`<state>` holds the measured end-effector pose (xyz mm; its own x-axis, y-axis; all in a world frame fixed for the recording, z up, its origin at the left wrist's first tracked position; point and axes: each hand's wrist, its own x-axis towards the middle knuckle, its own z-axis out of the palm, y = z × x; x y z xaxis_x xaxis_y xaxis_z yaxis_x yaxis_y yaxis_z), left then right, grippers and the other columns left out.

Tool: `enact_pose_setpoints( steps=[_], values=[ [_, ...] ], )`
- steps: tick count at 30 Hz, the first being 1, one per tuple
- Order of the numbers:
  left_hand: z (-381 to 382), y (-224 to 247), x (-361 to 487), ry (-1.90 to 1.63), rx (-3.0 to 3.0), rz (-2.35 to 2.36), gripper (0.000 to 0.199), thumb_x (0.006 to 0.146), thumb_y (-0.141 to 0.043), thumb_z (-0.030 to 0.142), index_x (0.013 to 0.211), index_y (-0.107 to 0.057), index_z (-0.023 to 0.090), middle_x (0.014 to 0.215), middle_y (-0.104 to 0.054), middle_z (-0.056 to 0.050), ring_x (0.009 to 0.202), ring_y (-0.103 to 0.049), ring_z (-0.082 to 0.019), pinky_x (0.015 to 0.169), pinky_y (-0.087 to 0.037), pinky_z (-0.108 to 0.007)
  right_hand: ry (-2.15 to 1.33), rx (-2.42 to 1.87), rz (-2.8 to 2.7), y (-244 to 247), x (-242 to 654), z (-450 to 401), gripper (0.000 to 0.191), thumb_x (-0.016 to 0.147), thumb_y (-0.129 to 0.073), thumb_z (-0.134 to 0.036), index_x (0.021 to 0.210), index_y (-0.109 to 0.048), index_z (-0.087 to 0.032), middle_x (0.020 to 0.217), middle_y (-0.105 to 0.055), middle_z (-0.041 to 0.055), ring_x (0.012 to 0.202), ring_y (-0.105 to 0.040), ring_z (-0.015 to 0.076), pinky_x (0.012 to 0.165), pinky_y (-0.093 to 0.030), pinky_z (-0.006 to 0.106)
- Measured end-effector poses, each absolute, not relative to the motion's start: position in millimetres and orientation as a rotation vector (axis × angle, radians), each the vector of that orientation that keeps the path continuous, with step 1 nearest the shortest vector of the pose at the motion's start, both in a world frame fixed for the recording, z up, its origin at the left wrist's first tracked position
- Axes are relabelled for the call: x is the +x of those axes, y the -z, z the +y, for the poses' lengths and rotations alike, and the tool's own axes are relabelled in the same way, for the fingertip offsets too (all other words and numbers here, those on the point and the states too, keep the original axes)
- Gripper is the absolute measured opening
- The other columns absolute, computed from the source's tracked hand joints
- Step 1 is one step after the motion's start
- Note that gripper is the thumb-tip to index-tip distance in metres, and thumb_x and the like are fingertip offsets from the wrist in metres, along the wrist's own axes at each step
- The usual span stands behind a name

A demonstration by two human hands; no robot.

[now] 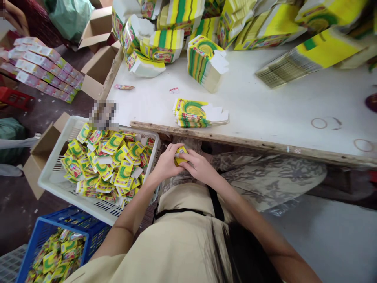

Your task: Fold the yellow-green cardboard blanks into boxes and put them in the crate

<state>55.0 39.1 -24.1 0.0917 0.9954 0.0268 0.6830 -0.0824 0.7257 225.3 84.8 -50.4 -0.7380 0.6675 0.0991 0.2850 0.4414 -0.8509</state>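
Between my two hands, above my lap, is a small yellow carton (181, 154). The fingers of my left hand (168, 162) wrap round its left side. My right hand (198, 165) grips it from the right, thumb and fingers closed at the carton's edge; much of the carton is hidden by the fingers. Just beyond, near the table's front edge, lies a short stack of flat yellow-green cartons (193, 112) with white flaps pointing right. To my left stands a white plastic basket (47, 175) heaped with small folded yellow cartons (123, 173).
Bundles of flat cartons (206, 59) crowd the back of the white table (265, 102), which has a wooden edge strip. A blue crate (35, 236) with more cartons sits at lower left. Open cardboard boxes (98, 65) and stacked pink boxes (47, 70) stand on the floor; another person's arm shows (16, 17).
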Motion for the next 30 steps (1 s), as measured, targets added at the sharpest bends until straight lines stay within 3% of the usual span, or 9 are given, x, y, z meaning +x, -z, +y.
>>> enact_pose_setpoints(
  steps=[15,21,27,30],
  values=[
    [36.8,26.3,54.7,-0.73,1.818,1.655,0.065,0.065,-0.063,0.01,0.127,-0.05,0.02,0.117,-0.057,-0.009,0.108,-0.059,-0.023,0.093,-0.051,-0.036,-1.221,-0.815,-2.259,51.6,222.8,83.8,0.026,0.095,-0.052,-0.025,0.116,-0.066,-0.021,0.11,-0.063,0.01,0.1,-0.065,0.023,0.09,-0.053,0.038],
    [36.3,27.9,54.0,-0.74,1.811,1.651,0.068,0.064,-0.068,0.015,0.129,-0.049,0.015,0.123,-0.059,-0.012,0.113,-0.06,-0.026,0.098,-0.051,-0.04,-1.265,-0.82,-2.344,46.6,228.1,93.1,0.02,0.095,-0.053,-0.024,0.101,-0.072,-0.02,0.093,-0.065,0.0058,0.083,-0.066,0.0184,0.078,-0.053,0.031],
    [38.1,25.1,52.8,-0.78,1.866,1.638,0.068,0.066,-0.07,0.016,0.131,-0.047,0.015,0.129,-0.059,-0.014,0.12,-0.058,-0.027,0.104,-0.048,-0.041,-1.148,-0.737,-2.326,50.5,231.2,94.1,0.028,0.096,-0.054,-0.031,0.121,-0.062,-0.021,0.119,-0.065,0.0113,0.106,-0.066,0.0239,0.089,-0.054,0.037],
    [38.2,22.6,53.6,-0.806,1.902,1.635,0.068,0.07,-0.071,0.019,0.132,-0.045,0.017,0.13,-0.059,-0.014,0.122,-0.058,-0.026,0.104,-0.048,-0.041,-1.077,-0.708,-2.328,52.8,231.9,94.7,0.032,0.095,-0.055,-0.034,0.124,-0.061,-0.023,0.123,-0.065,0.0117,0.108,-0.066,0.0253,0.091,-0.055,0.04]
  ],
)
